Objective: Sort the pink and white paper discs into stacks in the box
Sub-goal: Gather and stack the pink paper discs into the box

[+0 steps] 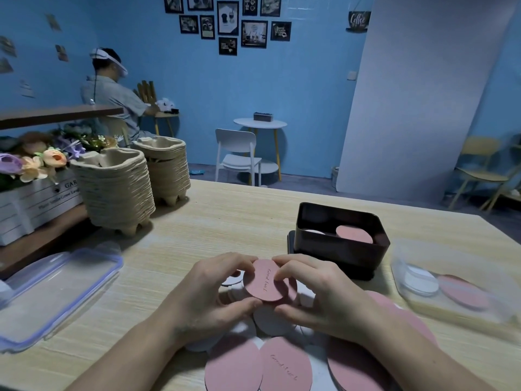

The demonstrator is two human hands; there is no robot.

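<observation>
pink paper, a small disc (pixel 264 280) with a line of cursive lettering, sits pinched between two bare hands above a pale wood-grain table (pixel 225 221). in the head view, the left hand (pixel 208 292) clamps the disc's left edge with fingers on top and thumb curled beneath, and the right hand (pixel 324 294) grips its right edge the same way, fingertips closed on the paper.

the black box (pixel 341 238) serves as the landmark. the held disc hovers just in front of the box and a little to its left. inside the box, a pink stack (pixel 353 234) lies toward the right side and a white stack (pixel 314 232) toward the left, only partly seen over the wall. in front of the box, under and around the hands, a loose pile of pink and white discs (pixel 276 359) spreads to the near table edge, some of them larger than the held one. to the right of the box stands a clear plastic container (pixel 451 283) with a white disc and a pink disc in it. well to the left of the box lies a clear lid with a blue rim (pixel 56 294). beyond it, further left and back, two stacks of moulded pulp cup carriers (pixel 121 190) stand beside a white crate of artificial flowers (pixel 36 193). behind the box, across the blue-walled room, a person wearing a headset (pixel 112 91) sits at a small table.
</observation>
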